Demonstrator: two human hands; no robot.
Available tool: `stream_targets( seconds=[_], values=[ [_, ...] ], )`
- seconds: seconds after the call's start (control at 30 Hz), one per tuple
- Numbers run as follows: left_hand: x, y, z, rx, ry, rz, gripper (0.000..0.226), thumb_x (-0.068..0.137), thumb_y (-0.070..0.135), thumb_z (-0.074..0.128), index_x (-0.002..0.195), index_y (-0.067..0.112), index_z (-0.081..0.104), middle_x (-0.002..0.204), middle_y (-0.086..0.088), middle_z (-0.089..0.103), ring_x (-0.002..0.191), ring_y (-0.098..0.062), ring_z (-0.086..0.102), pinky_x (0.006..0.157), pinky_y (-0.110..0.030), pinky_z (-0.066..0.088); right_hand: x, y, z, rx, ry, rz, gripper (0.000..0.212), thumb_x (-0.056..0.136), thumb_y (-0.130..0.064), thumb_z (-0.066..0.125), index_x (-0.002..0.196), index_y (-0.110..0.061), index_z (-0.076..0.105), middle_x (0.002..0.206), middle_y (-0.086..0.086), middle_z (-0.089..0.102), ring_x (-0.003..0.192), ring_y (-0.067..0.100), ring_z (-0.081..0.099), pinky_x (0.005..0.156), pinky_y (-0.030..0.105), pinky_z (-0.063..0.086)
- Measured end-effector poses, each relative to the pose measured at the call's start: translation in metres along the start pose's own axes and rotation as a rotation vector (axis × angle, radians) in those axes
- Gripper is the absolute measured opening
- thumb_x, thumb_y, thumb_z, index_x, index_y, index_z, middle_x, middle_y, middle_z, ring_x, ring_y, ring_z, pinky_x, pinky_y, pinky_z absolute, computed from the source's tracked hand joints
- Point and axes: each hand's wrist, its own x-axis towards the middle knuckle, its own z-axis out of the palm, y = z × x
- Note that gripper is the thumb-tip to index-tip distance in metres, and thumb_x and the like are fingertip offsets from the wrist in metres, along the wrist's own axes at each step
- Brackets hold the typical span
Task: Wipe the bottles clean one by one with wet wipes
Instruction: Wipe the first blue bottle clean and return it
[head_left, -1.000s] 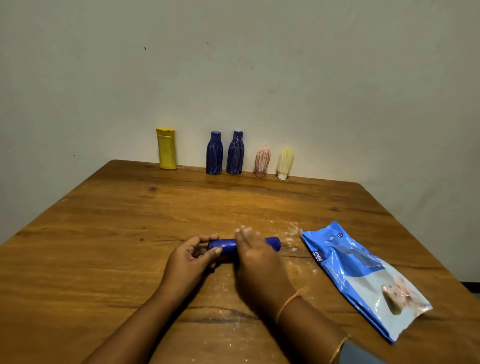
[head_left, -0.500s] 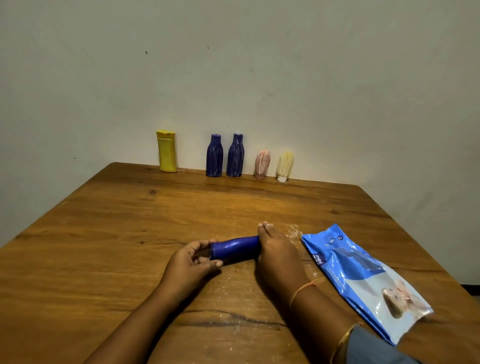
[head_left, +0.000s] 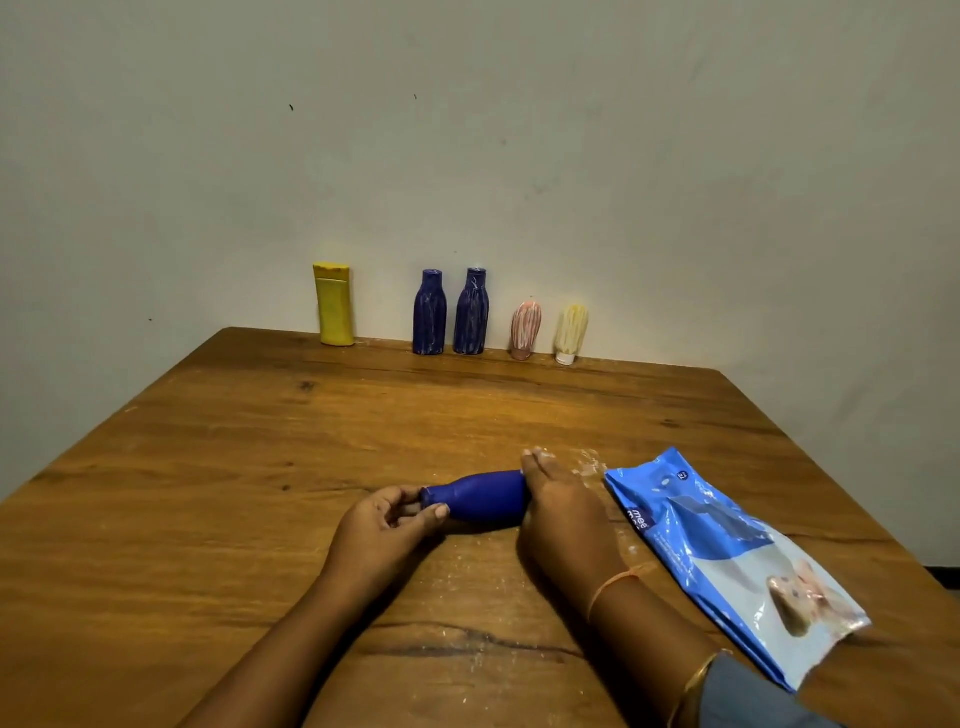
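The smooth blue plastic bottle (head_left: 480, 501) lies on its side near the middle of the brown wooden bench (head_left: 208, 493), neck toward 9 o'clock. The left hand (head_left: 384, 525) has its grip narrowed to a pinch on the neck end. The right hand (head_left: 561, 514) stands against the base at 3 o'clock, fingers straight; its grip is hidden, so what it holds cannot be told. Further toward 3 o'clock lies a blue-and-white plastic wipes pack (head_left: 727, 551) printed "mee". At 12 o'clock, along the wall, stand a flat yellow bottle (head_left: 334, 306), a pair of white-streaked dark blue bottles (head_left: 430, 314) (head_left: 471, 312), a pink streaked bottle (head_left: 526, 332) and a cream streaked bottle (head_left: 570, 332).
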Motion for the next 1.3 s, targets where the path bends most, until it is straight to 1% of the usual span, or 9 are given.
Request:
stream_targets(
  seconds=[0.1,0.23,0.4,0.57,0.67,0.8,0.93,1.17,1.3],
  values=[
    [0.0,-0.001,0.001,0.027,0.016,0.034,0.033,0.082,0.003,0.065,0.108,0.023,0.062,0.094,-0.004,0.069,0.087,-0.016,0.068,0.07,-0.025,0.057,0.001,-0.004,0.001,0.03,0.003,0.035,0.06,0.088,-0.01,0.044,0.144,-0.012,0.026,0.15,0.005,0.03,0.138,0.018,0.025,0.112,0.028,0.02],
    [0.001,-0.002,0.001,0.006,0.022,0.038,0.028,0.08,-0.001,0.067,0.099,0.02,0.067,0.087,-0.016,0.071,0.088,-0.03,0.069,0.085,-0.046,0.056,-0.013,-0.043,0.014,0.119,0.006,-0.211,0.056,0.092,-0.011,0.043,0.145,-0.013,0.023,0.153,0.005,0.023,0.142,0.017,0.015,0.115,0.029,0.012],
    [0.003,-0.006,-0.002,0.079,0.01,0.036,0.038,0.074,-0.009,0.069,0.102,0.017,0.063,0.093,-0.01,0.07,0.085,-0.019,0.07,0.078,-0.034,0.058,-0.01,-0.037,0.015,0.102,-0.014,-0.289,0.056,0.093,-0.013,0.044,0.145,-0.015,0.024,0.152,0.003,0.024,0.141,0.015,0.017,0.111,0.024,0.007],
    [0.004,-0.007,0.001,0.115,0.04,0.074,0.036,0.077,-0.007,0.068,0.102,0.018,0.062,0.092,-0.004,0.069,0.078,-0.012,0.068,0.078,-0.031,0.057,0.007,0.008,0.007,0.061,-0.036,-0.013,0.059,0.088,-0.007,0.043,0.144,-0.015,0.028,0.152,0.003,0.027,0.139,0.016,0.024,0.112,0.023,0.016],
    [0.004,-0.009,0.004,0.144,0.058,0.082,0.033,0.078,-0.003,0.069,0.101,0.019,0.062,0.08,0.0,0.069,0.066,-0.002,0.065,0.075,-0.028,0.056,0.009,0.0,0.005,0.071,-0.02,0.029,0.057,0.088,-0.006,0.043,0.143,-0.012,0.031,0.15,0.005,0.029,0.138,0.018,0.026,0.111,0.026,0.02],
    [0.005,-0.01,0.004,0.085,0.066,0.034,0.026,0.08,0.0,0.068,0.097,0.019,0.063,0.088,-0.005,0.071,0.084,-0.019,0.07,0.079,-0.033,0.057,-0.01,-0.037,0.013,0.142,0.004,-0.211,0.055,0.09,-0.008,0.046,0.143,-0.014,0.03,0.151,0.004,0.029,0.14,0.017,0.021,0.112,0.024,0.011],
    [0.008,-0.012,0.001,0.045,0.056,0.044,0.026,0.083,0.001,0.066,0.101,0.019,0.064,0.092,-0.006,0.072,0.089,-0.02,0.07,0.082,-0.036,0.056,-0.02,-0.042,0.017,0.083,0.063,-0.398,0.05,0.087,-0.012,0.058,0.135,-0.011,0.044,0.138,0.008,0.048,0.129,0.02,0.043,0.107,0.028,0.018],
    [0.009,-0.013,0.002,0.027,0.048,0.053,0.023,0.082,0.0,0.065,0.099,0.016,0.063,0.095,-0.013,0.068,0.085,-0.021,0.068,0.069,-0.027,0.055,0.001,0.008,0.0,0.066,0.006,-0.05,0.054,0.088,-0.007,0.047,0.14,-0.014,0.037,0.148,0.004,0.035,0.136,0.017,0.031,0.111,0.022,0.018],
    [0.005,-0.009,0.006,0.047,0.047,0.05,0.018,0.084,0.003,0.064,0.098,0.014,0.062,0.092,-0.009,0.068,0.088,-0.021,0.067,0.074,-0.029,0.057,-0.007,-0.019,0.002,0.065,0.032,-0.128,0.054,0.09,-0.008,0.048,0.142,-0.012,0.033,0.149,0.006,0.033,0.138,0.019,0.027,0.113,0.026,0.015]
  ],
)
